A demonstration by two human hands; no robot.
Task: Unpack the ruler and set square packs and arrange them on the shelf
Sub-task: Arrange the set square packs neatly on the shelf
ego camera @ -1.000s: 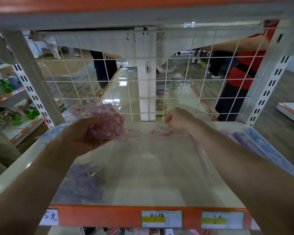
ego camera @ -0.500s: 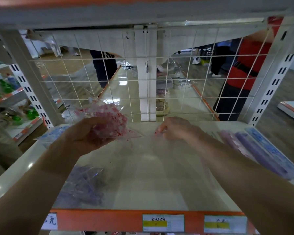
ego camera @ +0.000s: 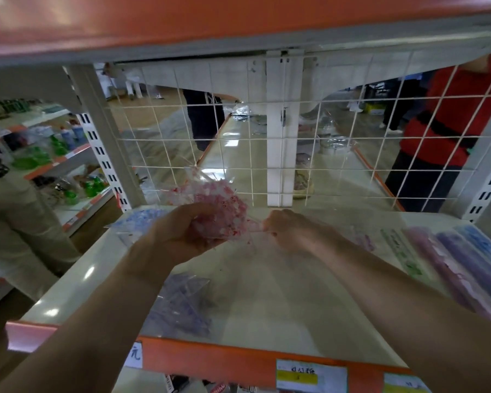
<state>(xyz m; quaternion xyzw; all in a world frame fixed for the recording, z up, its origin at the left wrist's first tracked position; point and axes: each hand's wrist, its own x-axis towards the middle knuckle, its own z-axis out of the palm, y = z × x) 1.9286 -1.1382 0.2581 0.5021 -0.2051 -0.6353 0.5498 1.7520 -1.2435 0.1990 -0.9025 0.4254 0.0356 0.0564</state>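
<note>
My left hand [ego camera: 179, 234] grips a bundle of pink-printed clear set square packs [ego camera: 219, 208] above the back of the white shelf [ego camera: 295, 307]. My right hand [ego camera: 289, 229] pinches the right corner of that same pink bundle, close beside the left hand. A pile of purple set square packs [ego camera: 179, 304] lies on the shelf under my left forearm. Blue-printed packs [ego camera: 136, 219] lie at the shelf's back left. Long purple and blue ruler packs [ego camera: 465, 259] lie along the right side.
A white wire grid [ego camera: 238, 143] closes the back of the shelf, and an orange shelf [ego camera: 210, 24] hangs low overhead. A person in red [ego camera: 448, 129] stands behind the grid. Price labels [ego camera: 309, 375] sit on the orange front edge [ego camera: 210, 355]. Another person stands at left.
My right hand has moved left from the shelf's back middle to the pink bundle. The left hand has kept the bundle roughly in place.
</note>
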